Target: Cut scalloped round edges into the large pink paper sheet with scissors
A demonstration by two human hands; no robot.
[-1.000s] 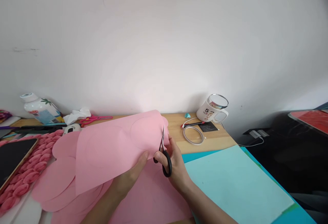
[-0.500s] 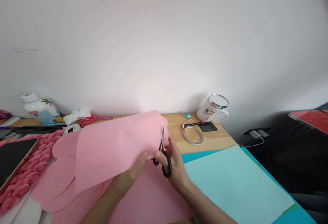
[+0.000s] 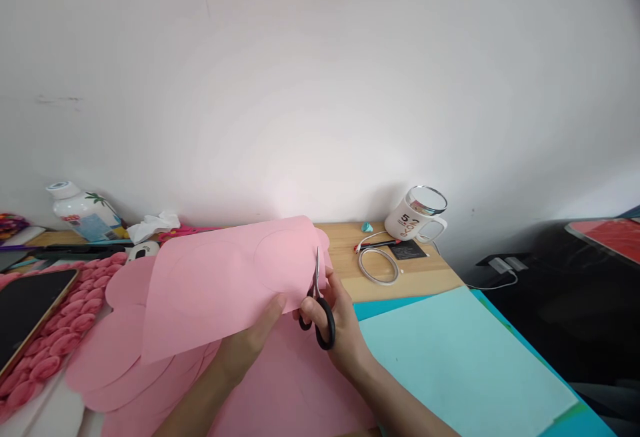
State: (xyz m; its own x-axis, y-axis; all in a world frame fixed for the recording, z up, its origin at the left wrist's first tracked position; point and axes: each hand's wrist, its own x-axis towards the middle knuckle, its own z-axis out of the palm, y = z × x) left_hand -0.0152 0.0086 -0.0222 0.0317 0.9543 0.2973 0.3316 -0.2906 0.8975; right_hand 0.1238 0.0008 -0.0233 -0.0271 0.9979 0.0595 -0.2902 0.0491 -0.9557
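**Floppy pink sheet (image 3: 210,283): easy for a cut to stray**

From where I'm standing, L hand (image 3: 253,340) has the sheet pinched at its near edge, thumb on top, fingers hidden underneath. R hand (image 3: 344,323) grips the black-handled scissors (image 3: 317,283), blades up at the sheet's right end; can't tell how far apart the blades are. The sheet's held up over the bench (image 3: 430,273), above a 2nd pink sheet (image 3: 295,383), w/ its left part over a pile of rounded pink pieces (image 3: 115,350).

Main worry IMO: a cut running off the marked circle (image 3: 280,260), b/c the line's v. faint & the paper bends nr the blades. One hand's support prob isn't much for that width; if the far-left corner sags, the sheet could twist mid-snip & leave a jagged edge or small tear.

Also fingers: R fingertips seem to sit just behind the paper, close to the blades; L thumb's nr the handles. A slip or hurried snip could nick one, esp. as the underside's out of sight.

Lesser thing: dip too low & the loose pieces could get nudged out of their pile.
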